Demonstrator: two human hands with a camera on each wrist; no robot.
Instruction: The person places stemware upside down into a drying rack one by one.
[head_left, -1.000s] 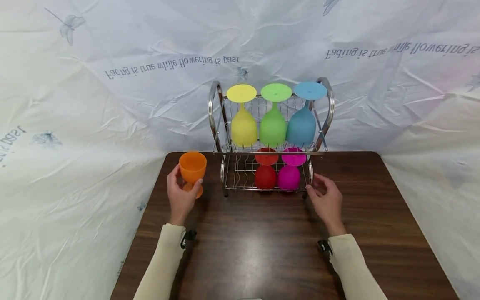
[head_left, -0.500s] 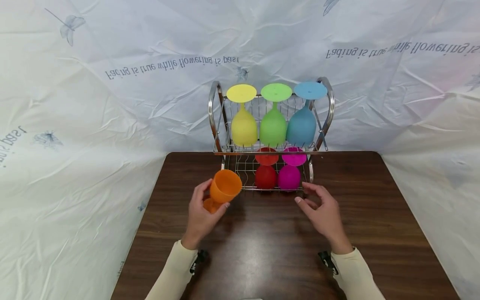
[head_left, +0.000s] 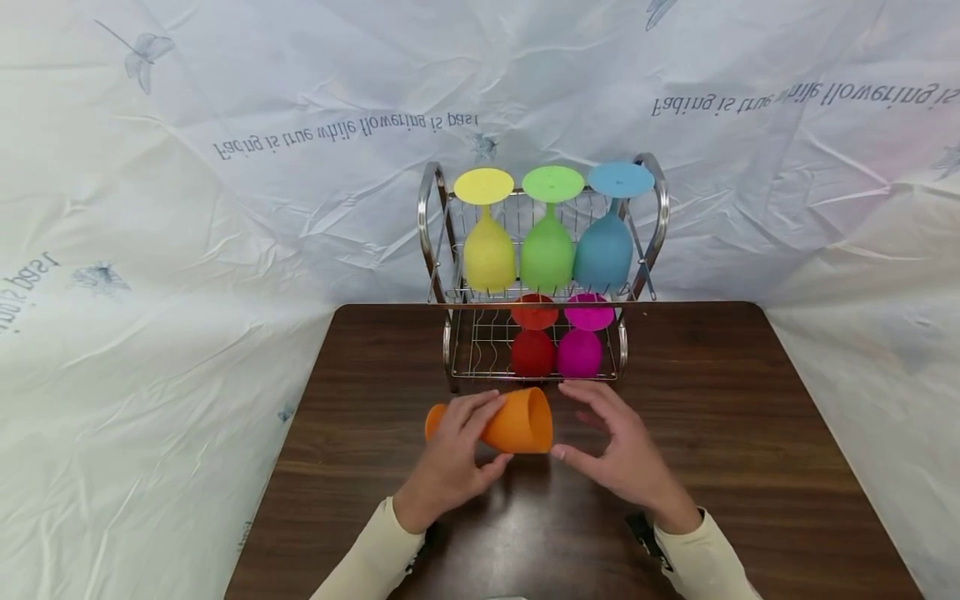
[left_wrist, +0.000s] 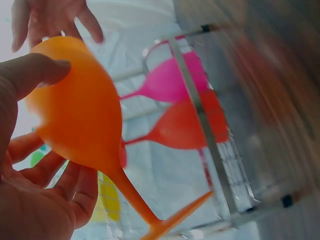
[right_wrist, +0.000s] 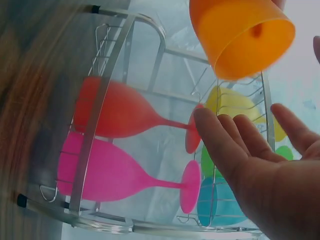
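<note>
An orange goblet (head_left: 517,421) lies tilted on its side in the air in front of the rack, its mouth facing right and its foot to the left. My left hand (head_left: 453,467) grips it round the bowl; the left wrist view shows the thumb (left_wrist: 42,72) across the bowl and the stem running down to the foot. Close to the goblet's rim is my right hand (head_left: 618,450), thumb and fingers spread apart with nothing between them. In the right wrist view those fingers (right_wrist: 220,137) stand just below the goblet's mouth.
Behind the hands stands a two-tier metal rack (head_left: 447,346). Upside down on its upper tier are yellow (head_left: 489,254), green (head_left: 546,254) and blue (head_left: 603,250) goblets. Red (head_left: 532,354) and magenta (head_left: 579,354) ones occupy the lower tier, right of its bare left part. A printed sheet hangs behind.
The left hand has carried the orange goblet rightward and nearer the body, tipping it from upright onto its side. The right hand has left the rack's right side and come in toward the goblet.
</note>
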